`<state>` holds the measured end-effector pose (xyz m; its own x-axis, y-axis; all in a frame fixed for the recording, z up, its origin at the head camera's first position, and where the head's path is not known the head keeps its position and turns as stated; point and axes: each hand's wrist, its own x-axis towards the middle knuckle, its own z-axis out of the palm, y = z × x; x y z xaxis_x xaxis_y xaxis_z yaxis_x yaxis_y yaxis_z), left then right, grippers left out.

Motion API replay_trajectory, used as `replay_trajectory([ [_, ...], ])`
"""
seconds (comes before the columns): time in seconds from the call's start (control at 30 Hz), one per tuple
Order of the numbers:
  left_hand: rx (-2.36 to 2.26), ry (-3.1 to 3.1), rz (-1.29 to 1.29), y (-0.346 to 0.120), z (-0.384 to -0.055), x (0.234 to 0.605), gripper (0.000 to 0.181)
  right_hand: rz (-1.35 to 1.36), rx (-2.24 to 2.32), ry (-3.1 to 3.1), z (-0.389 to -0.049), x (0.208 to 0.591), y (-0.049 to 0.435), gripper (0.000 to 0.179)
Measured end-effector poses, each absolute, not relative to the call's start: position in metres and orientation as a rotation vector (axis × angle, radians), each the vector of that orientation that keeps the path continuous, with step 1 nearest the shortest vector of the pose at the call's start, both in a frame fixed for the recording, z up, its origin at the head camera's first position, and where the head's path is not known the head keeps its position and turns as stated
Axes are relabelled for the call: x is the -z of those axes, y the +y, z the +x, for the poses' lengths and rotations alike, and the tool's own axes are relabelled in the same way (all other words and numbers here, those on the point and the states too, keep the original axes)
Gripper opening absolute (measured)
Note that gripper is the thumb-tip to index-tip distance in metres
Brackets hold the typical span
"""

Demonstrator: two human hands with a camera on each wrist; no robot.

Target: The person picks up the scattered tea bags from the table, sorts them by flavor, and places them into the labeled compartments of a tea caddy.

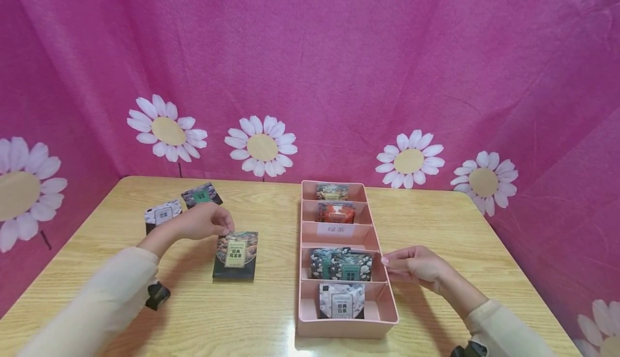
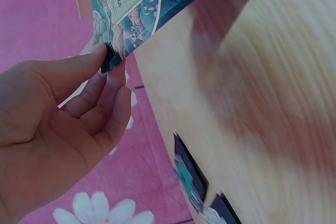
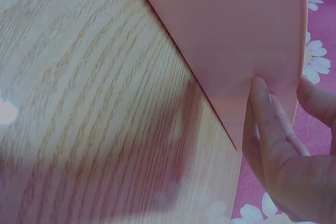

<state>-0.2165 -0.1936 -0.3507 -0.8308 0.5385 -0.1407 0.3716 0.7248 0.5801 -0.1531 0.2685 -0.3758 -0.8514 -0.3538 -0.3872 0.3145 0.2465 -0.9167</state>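
Between thumb and fingers, my left hand (image 1: 205,222) pinches a tea packet (image 1: 235,254) by its upper left corner in the head view. The packet is dark at one end, with a colourful print and a pale label. It is held over the table, left of a long pink divided box (image 1: 347,331). My right hand (image 1: 418,265) holds that box by its right side wall, with the thumb at the rim and the fingers against the outside, as the right wrist view also shows. Inside the nearest compartment stands a white tea packet (image 1: 342,300); green packets (image 1: 351,267) stand in the one behind it.
Farther back in the box are a red packet (image 1: 336,213), a yellowish packet (image 1: 332,191) and a paper label (image 1: 334,230) on a divider. Two more packets, one white (image 1: 163,214) and one dark green-labelled (image 1: 201,194), lie at the table's back left. A pink flowered cloth (image 1: 310,77) hangs behind.
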Motion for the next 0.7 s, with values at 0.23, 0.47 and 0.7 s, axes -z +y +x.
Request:
replay_trajectory([
  [0.23, -0.794, 2.633, 0.744, -0.178, -0.223, 0.345, 0.01, -0.042, 1.652, 1.989, -0.153, 0.376, 0.269, 0.044],
  [0.47, -0.816, 2.639, 0.76, -0.166, -0.229, 0.334, 0.01, -0.037, 1.662, 1.974, -0.153, 0.376, 0.269, 0.04],
  [0.7, -0.78, 2.688, 0.782, -0.152, -0.235, 0.322, 0.009, -0.033, 1.654, 1.975, -0.154, 0.375, 0.269, 0.043],
])
